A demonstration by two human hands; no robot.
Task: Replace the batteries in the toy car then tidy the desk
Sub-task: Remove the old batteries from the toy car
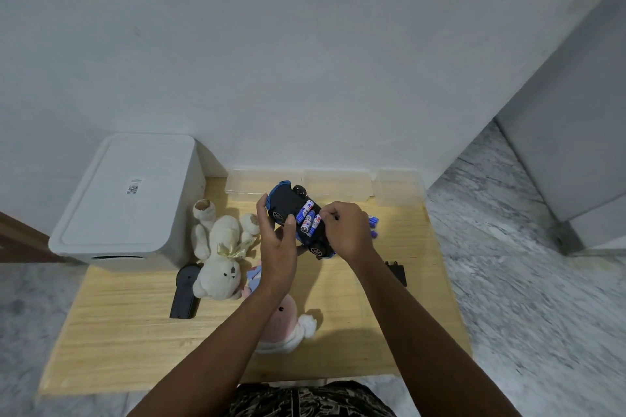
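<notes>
A blue toy car (288, 201) is held upside down above the wooden desk (135, 332), its black underside up and its battery bay open. Three blue-and-white batteries (309, 220) lie side by side in the bay. My left hand (279, 244) grips the car's left side, thumb on its edge by a wheel. My right hand (345, 230) is curled over the right side of the bay, fingertips on the rightmost battery. Loose blue batteries (373, 223) lie on the desk just behind my right hand. A flat black cover piece (398, 272) lies to the right.
A white lidded bin (132, 200) stands at the desk's back left. Clear plastic boxes (338, 186) line the back edge. A cream plush bunny (220, 247), a pink plush doll (283, 325) and a black remote-like object (185, 293) lie on the left and middle.
</notes>
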